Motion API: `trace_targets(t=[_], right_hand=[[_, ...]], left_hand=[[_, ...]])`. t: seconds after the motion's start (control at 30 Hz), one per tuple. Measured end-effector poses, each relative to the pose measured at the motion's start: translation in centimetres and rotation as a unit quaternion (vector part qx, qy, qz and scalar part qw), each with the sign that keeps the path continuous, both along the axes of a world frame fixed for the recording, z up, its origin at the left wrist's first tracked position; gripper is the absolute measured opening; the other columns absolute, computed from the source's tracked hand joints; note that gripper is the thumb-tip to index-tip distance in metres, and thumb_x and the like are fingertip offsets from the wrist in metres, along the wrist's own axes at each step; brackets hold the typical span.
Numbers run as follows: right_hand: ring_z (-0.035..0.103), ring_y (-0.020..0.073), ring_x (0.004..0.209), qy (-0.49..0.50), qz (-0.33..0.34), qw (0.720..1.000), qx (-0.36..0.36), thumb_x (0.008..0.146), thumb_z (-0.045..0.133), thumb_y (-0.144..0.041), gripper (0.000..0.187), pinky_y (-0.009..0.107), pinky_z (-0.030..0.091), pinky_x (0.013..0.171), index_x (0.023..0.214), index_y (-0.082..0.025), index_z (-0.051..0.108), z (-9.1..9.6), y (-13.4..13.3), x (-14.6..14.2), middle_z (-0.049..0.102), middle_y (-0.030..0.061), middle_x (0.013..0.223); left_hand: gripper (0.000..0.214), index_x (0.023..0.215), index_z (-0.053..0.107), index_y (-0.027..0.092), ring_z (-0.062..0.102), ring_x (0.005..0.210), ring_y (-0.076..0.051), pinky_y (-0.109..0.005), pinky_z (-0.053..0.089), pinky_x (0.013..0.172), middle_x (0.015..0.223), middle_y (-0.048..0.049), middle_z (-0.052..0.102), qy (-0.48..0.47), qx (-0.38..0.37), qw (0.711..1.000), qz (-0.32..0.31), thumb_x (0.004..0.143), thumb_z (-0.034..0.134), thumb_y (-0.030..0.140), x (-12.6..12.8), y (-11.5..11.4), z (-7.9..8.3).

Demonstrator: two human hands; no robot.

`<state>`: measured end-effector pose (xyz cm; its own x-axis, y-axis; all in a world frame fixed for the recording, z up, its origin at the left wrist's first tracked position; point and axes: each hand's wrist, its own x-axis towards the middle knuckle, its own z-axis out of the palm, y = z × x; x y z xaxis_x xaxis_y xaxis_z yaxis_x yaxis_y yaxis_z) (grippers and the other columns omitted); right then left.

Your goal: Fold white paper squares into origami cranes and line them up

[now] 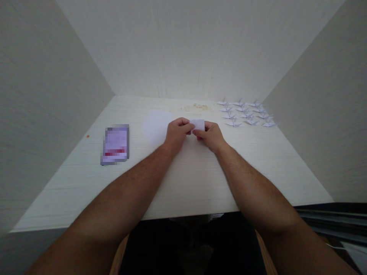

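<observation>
A small white piece of paper (pixel 199 124) is held up between both hands over the middle of the table. My left hand (pixel 179 131) pinches its left side, thumb on the near face. On the opposite side, my right hand (pixel 210 135) grips the lower right part, its thumb reaching across the paper's bottom edge. The fingers behind the paper are mostly hidden. Folded paper cranes (pixel 246 114) stand in rows at the back right of the table, apart from my hands.
A pixelated purple-white pad or box (pixel 115 145) lies on the left of the white table (pixel 195 183). Near it is a small red spot (pixel 88 136). Brownish marks (pixel 200 106) show at the back. Pale walls (pixel 183 49) enclose three sides.
</observation>
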<state>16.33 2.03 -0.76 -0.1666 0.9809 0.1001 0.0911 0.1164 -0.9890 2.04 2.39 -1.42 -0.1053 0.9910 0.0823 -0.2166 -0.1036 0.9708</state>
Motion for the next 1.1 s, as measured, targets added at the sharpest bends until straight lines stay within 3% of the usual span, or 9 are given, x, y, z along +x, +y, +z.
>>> trace_targets(t=[0.23,0.43,0.57,0.73,0.93,1.1], right_hand=[[0.049,0.0102,0.05,0.0,0.008,1.0,0.007,0.065,0.073,-0.03,0.015,0.025,0.036,0.052,0.073,-0.018,0.068,-0.3,0.1,-0.1,0.058,-0.0044,0.055],[0.048,0.0096,0.048,0.013,0.002,1.0,-0.015,0.061,0.075,-0.027,0.016,0.025,0.035,0.05,0.072,-0.017,0.068,-0.5,0.1,-0.1,0.058,-0.0048,0.055],[0.047,0.0092,0.047,0.047,-0.004,0.999,-0.028,0.06,0.075,-0.026,0.016,0.025,0.034,0.05,0.07,-0.017,0.067,-0.3,0.1,-0.2,0.058,-0.0045,0.054],[0.047,0.0091,0.048,0.053,0.002,0.998,-0.034,0.06,0.076,-0.03,0.019,0.025,0.034,0.049,0.07,-0.017,0.067,-0.3,0.1,-0.3,0.057,-0.0042,0.055],[0.048,0.0098,0.049,-0.017,-0.013,1.0,0.004,0.068,0.073,-0.036,0.02,0.025,0.034,0.049,0.07,-0.017,0.066,-0.3,-0.1,-0.2,0.058,-0.0031,0.054],[0.045,0.0094,0.049,-0.07,-0.044,0.996,0.024,0.072,0.07,-0.037,0.023,0.025,0.032,0.048,0.063,-0.019,0.059,-0.1,-0.1,-0.2,0.056,-0.0032,0.053]], left_hand=[[0.019,0.059,0.053,0.019,0.051,0.057,-0.009,-0.024,0.047,0.058,0.059,0.0042,0.051,-0.075,-0.024,0.997,-0.017,0.061,0.072,0.021,0.1,-0.2,0.6],[0.012,0.069,0.057,0.02,0.057,0.065,-0.01,-0.024,0.049,0.061,0.074,0.0,0.062,-0.127,-0.015,0.992,0.013,0.07,0.065,0.028,-0.2,0.2,0.6],[0.02,0.069,0.06,0.019,0.056,0.061,-0.012,-0.025,0.047,0.058,0.067,0.0007,0.059,-0.07,-0.011,0.997,-0.03,0.07,0.069,0.036,0.1,-0.1,0.3],[0.02,0.061,0.058,0.018,0.05,0.053,-0.009,-0.024,0.042,0.054,0.056,0.0035,0.055,-0.016,0.011,1.0,-0.01,0.062,0.076,0.027,0.2,0.0,-0.4],[0.02,0.058,0.057,0.018,0.047,0.05,-0.008,-0.021,0.038,0.049,0.051,0.0041,0.053,0.032,0.024,0.999,0.022,0.066,0.072,0.026,0.1,0.1,-0.3],[0.017,0.063,0.056,0.018,0.051,0.052,-0.008,-0.021,0.046,0.05,0.056,0.0049,0.055,0.031,0.019,0.999,0.028,0.069,0.07,0.027,0.4,-0.2,0.1]])
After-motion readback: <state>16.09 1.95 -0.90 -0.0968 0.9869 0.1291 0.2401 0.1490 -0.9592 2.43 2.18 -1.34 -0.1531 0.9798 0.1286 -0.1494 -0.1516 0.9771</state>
